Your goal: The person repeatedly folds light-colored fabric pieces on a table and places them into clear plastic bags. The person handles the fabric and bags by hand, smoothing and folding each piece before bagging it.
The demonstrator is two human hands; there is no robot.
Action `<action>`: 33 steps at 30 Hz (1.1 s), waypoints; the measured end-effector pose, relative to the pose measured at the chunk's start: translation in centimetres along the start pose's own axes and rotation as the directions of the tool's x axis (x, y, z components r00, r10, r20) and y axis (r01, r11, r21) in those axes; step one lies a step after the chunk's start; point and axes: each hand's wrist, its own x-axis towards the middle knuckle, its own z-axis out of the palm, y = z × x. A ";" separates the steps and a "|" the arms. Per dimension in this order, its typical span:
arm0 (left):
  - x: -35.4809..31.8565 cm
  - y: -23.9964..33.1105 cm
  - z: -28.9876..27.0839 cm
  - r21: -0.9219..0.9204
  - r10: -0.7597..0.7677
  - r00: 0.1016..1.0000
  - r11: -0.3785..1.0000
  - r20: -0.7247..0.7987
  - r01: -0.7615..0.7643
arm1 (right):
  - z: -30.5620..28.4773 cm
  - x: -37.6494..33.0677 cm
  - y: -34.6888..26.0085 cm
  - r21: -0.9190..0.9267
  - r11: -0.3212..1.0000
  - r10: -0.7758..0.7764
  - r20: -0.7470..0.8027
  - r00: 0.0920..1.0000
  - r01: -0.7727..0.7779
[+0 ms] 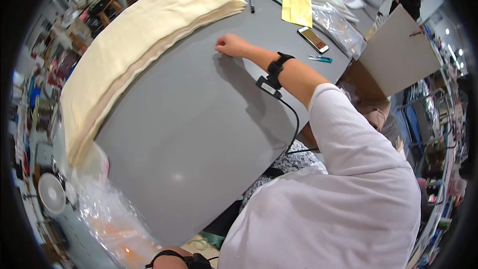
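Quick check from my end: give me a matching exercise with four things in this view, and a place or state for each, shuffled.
A. right hand
B. phone
C. cloth stack
D. marker

1. black, near the far end of the cream pile
2. fingers curled, at the end of a bare forearm
3. cream, on the grey table
4. screen up, beside the cutter

Pairs: A-2, B-4, C-3, D-1
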 end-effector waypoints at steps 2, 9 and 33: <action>-1.0 -0.7 3.2 -0.104 -0.017 0.999 0.994 0.031 0.021 | 0.5 1.4 0.1 0.072 0.997 -0.032 -0.070 0.997 0.037; -4.7 -2.3 12.3 -0.314 -0.062 0.991 0.944 0.122 0.097 | 1.6 3.2 0.0 0.112 0.988 -0.092 -0.100 0.991 0.103; -16.9 -21.2 11.8 0.303 -0.769 0.474 0.616 0.428 0.727 | -3.5 14.6 2.7 0.007 0.928 -0.343 -0.375 0.861 0.373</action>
